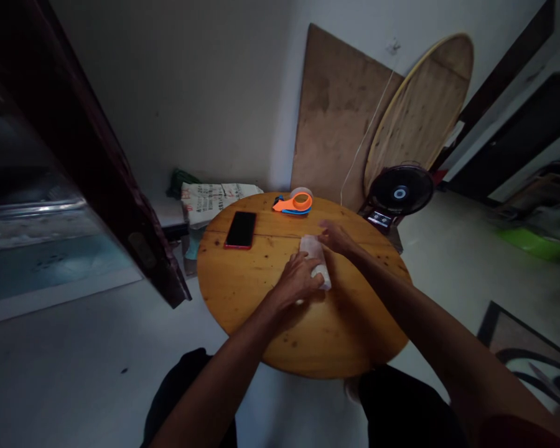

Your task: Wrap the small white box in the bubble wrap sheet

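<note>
A whitish, translucent wrapped packet (313,250) lies lengthwise near the middle of the round wooden table (242,298). My left hand (299,277) rests on the packet's left side and near end, its fingers bent over it. At the far right corner of the packet is my right hand (336,238), its fingers apart and slightly blurred; whether it touches the packet is hard to tell. Behind the packet, near the table's far edge, sits an orange and blue tape dispenser (295,204) with a clear roll.
A dark phone with a red edge (241,230) lies at the table's left. Beyond the table are a printed sack (219,198), a leaning brown board (336,112), a round wooden top (420,112) and a black fan (400,191). A dark frame (98,168) stands left.
</note>
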Available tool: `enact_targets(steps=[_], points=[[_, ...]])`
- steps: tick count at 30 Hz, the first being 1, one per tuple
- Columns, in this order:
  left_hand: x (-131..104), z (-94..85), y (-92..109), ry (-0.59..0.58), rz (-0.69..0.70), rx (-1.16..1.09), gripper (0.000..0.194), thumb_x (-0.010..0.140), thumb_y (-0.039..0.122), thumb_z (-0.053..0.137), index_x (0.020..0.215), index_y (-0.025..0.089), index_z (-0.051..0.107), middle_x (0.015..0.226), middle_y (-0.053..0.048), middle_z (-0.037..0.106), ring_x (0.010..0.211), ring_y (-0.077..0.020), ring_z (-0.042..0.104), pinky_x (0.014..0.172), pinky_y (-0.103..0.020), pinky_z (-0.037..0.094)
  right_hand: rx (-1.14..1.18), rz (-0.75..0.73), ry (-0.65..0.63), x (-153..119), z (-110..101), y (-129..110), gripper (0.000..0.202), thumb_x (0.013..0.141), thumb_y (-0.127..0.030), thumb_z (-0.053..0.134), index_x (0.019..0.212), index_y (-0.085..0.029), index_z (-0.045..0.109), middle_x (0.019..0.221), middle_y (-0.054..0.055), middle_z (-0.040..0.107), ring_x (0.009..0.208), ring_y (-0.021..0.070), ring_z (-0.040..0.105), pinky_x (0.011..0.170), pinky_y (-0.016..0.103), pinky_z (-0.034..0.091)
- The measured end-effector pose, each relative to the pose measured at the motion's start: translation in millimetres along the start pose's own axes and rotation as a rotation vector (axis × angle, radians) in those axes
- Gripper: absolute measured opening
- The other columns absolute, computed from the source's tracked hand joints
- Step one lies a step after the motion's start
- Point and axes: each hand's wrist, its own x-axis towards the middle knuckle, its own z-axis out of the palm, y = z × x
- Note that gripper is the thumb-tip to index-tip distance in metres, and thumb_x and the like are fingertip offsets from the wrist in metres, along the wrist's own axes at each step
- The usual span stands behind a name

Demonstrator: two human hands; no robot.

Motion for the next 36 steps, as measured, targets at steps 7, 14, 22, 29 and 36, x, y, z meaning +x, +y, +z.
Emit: enact_targets(steps=[7, 14, 22, 29, 36], points=[[-1, 3.5, -2, 0.037, 0.013, 0.008, 0.045, 0.082, 0.030, 0.049, 0.122, 0.020, 0.065, 0.133, -0.011, 0.053, 0.126, -0.0267, 0.046, 0.109, -0.039, 0.037, 0.349, 0.377, -0.134, -29, 1, 20, 0.013, 0.077, -0.024, 0.064, 0.072, -0.013, 0.061, 0.054, 0.001, 0.059, 0.045, 0.0101, 0.052, 0.042, 0.019, 0.035], [-1, 3.7, -1, 0.032, 0.037, -0.008, 0.048, 0.081, 0.028, 0.048, 0.125, 0.018, 0.063, 0.130, -0.011, 0.056, 0.125, -0.0272, 0.046, 0.109, -0.040, 0.037, 0.449, 0.402, -0.170, -10, 19, 16, 0.028, 0.076, -0.035, 0.066, 0.059, -0.015, 0.056, 0.039, -0.005, 0.045, 0.034, 0.0053, 0.033, 0.035, 0.020, 0.022], [-4, 5.4, 1, 0.035, 0.017, 0.034, 0.050, 0.085, 0.028, 0.047, 0.133, 0.021, 0.058, 0.146, -0.011, 0.044, 0.135, -0.0276, 0.038, 0.113, -0.043, 0.030, 0.562, 0.340, -0.171, -7, 26, 21, 0.018, 0.071, -0.028, 0.064, 0.060, -0.017, 0.055, 0.044, -0.007, 0.042, 0.042, 0.0064, 0.036, 0.041, 0.020, 0.025], [-11, -2.4, 19, 0.101, 0.026, 0.207, 0.031, 0.087, 0.026, 0.052, 0.113, 0.026, 0.069, 0.141, -0.006, 0.049, 0.123, -0.0282, 0.045, 0.104, -0.046, 0.038, 0.271, 0.231, 0.009, -20, 34, 10, 0.013, 0.075, -0.031, 0.062, 0.070, -0.019, 0.065, 0.063, -0.002, 0.060, 0.056, 0.0095, 0.047, 0.051, 0.022, 0.026], [-12, -2.2, 29, 0.058, 0.068, 0.288, 0.027, 0.093, 0.022, 0.044, 0.097, 0.021, 0.071, 0.119, -0.007, 0.063, 0.106, -0.0226, 0.057, 0.098, -0.038, 0.045, 0.124, 0.209, 0.031, -24, 29, 6, 0.017, 0.079, -0.035, 0.058, 0.076, -0.021, 0.067, 0.071, -0.001, 0.065, 0.064, 0.0124, 0.050, 0.055, 0.024, 0.026]])
